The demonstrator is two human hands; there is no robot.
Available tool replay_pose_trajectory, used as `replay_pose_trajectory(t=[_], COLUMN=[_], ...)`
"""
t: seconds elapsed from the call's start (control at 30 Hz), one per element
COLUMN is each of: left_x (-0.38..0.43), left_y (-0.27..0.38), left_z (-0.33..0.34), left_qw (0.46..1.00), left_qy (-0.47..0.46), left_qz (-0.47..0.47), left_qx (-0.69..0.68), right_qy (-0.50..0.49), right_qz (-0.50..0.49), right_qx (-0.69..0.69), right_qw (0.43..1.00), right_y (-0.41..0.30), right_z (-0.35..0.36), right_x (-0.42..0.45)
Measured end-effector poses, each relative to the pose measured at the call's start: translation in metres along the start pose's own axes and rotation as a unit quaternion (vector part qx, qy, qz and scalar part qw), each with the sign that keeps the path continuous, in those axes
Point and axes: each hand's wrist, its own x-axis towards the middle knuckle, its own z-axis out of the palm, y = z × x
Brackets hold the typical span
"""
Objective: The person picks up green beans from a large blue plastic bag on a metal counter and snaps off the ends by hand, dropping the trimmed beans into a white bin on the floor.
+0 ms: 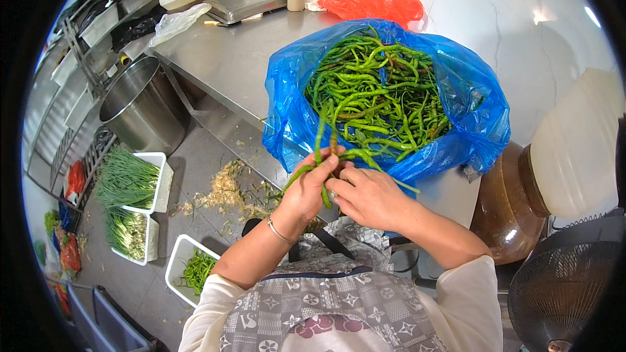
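Several long green chili peppers are gripped in my left hand, their tips sticking up past the thumb. My right hand meets it at the fingertips and pinches at more peppers, one of which points out to the right. Exactly what lies between the fingertips is hidden. Just beyond both hands, an open blue plastic bag stands on the steel table, full of green chili peppers, a few of them reddish-brown.
White bins of green onions and a white bin with green peppers sit on the floor at left, near a steel pot and scattered peelings. A red bag lies behind. A brown jar and a fan stand at right.
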Motion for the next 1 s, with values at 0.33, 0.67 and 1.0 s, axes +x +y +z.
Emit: replay_pose_trajectory(t=[0.33,0.67,1.0], left_x=[-0.013,-0.023,-0.028], left_y=[0.019,0.022,0.014], left_z=[-0.001,-0.002,-0.005], left_qw=[0.993,0.996,0.959], left_qy=[0.009,-0.009,0.041], left_qz=[0.064,0.065,0.205], left_qx=[-0.099,-0.055,0.193], right_qy=[0.172,0.119,0.236], right_qz=[0.253,0.213,0.095], right_qx=[0.352,0.765,0.23], right_qw=[0.884,0.596,0.939], right_y=[0.021,0.032,0.005], right_z=[-0.014,-0.02,-0.018], right_x=[-0.006,0.003,0.013])
